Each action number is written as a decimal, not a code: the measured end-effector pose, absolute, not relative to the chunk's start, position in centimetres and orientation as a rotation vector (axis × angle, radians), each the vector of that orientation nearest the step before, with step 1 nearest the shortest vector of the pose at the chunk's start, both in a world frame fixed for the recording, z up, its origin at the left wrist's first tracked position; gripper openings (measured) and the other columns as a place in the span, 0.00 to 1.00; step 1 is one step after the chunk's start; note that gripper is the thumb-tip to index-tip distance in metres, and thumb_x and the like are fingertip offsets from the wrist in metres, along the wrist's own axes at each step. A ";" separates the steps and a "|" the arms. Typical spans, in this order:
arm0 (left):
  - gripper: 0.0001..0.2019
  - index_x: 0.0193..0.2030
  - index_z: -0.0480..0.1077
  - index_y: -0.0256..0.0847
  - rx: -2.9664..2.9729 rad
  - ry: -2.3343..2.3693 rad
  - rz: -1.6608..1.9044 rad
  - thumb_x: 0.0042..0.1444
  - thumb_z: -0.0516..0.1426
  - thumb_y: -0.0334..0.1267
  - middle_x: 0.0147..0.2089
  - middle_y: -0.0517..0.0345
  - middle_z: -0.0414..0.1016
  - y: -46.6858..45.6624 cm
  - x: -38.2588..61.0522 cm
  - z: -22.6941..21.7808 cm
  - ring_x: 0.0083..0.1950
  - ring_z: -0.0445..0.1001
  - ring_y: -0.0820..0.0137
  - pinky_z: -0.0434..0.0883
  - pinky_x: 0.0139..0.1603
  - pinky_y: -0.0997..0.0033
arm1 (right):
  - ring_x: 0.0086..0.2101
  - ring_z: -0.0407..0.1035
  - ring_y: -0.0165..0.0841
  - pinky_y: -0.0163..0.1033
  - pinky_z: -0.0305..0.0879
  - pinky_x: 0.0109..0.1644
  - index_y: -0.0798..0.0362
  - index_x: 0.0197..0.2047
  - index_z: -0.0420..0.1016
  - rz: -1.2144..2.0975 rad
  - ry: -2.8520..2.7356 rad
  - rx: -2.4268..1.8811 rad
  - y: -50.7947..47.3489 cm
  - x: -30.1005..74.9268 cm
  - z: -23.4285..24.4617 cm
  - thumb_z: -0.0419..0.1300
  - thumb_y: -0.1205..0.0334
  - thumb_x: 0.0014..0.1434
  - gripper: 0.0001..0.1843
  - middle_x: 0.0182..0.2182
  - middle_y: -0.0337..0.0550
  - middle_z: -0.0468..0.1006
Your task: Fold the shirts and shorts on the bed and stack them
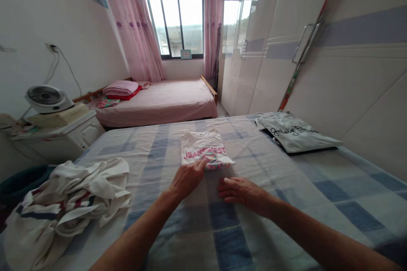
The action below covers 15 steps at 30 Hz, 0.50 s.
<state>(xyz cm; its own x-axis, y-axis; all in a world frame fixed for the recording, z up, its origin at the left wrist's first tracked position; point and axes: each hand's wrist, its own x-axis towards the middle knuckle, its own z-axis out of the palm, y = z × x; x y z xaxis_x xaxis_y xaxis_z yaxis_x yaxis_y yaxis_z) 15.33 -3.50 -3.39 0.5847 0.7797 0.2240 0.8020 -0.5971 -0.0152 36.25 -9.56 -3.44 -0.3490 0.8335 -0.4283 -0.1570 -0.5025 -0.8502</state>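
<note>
A white T-shirt (199, 142) with pink "JEANSWEST" lettering and a colourful print lies folded into a small rectangle on the blue-and-white checked bed sheet (168, 228). My left hand (190, 178) is at its near edge, with the fingers closed on the fabric beside the print. Just to the right and nearer to me, my right hand (243, 192) hovers low over the sheet. Its fingers are stretched out, hold nothing and are apart from the shirt.
A crumpled white garment (85, 203) with dark and red stripes lies at the left, beside a dark green tub (23, 184). Folded clothes (295, 133) with black script rest at the far right. Beyond stand a pink bed (178, 97), a fan (47, 97) and a wardrobe (270, 34).
</note>
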 end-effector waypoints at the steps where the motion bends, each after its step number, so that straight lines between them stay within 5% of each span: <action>1: 0.19 0.58 0.65 0.39 -2.660 -1.433 -0.339 0.61 0.46 0.31 0.44 0.49 0.78 -3.2 15.2 -3.2 0.41 0.78 0.64 0.73 0.39 0.69 | 0.37 0.73 0.30 0.35 0.67 0.44 0.56 0.37 0.74 1.940 -0.864 -1.096 -9.5 35.4 -3.5 0.66 0.50 0.49 0.18 0.36 0.44 0.78; 4: 0.18 0.57 0.66 0.42 -2.650 -1.439 -0.502 0.61 0.47 0.34 0.42 0.51 0.79 -2.8 14.8 -3.5 0.40 0.78 0.65 0.73 0.39 0.70 | 0.39 0.72 0.30 0.37 0.65 0.50 0.54 0.36 0.74 1.902 -0.640 -0.910 -8.1 32.7 -3.8 0.69 0.51 0.46 0.18 0.35 0.41 0.78; 10: 0.17 0.54 0.69 0.41 -2.813 -1.110 -0.884 0.63 0.46 0.36 0.47 0.50 0.78 -3.0 13.3 -5.7 0.46 0.77 0.66 0.73 0.45 0.70 | 0.34 0.71 0.34 0.41 0.68 0.45 0.52 0.29 0.69 1.586 -0.456 -0.955 -4.0 28.4 -5.1 0.68 0.58 0.43 0.13 0.26 0.38 0.74; 15: 0.18 0.54 0.69 0.40 -2.602 -1.483 -1.403 0.64 0.45 0.40 0.49 0.52 0.77 -1.9 12.0 -6.4 0.49 0.76 0.67 0.71 0.50 0.70 | 0.32 0.71 0.34 0.46 0.71 0.42 0.50 0.36 0.67 1.362 -0.434 -0.947 -2.9 30.7 -2.1 0.61 0.66 0.46 0.12 0.30 0.37 0.75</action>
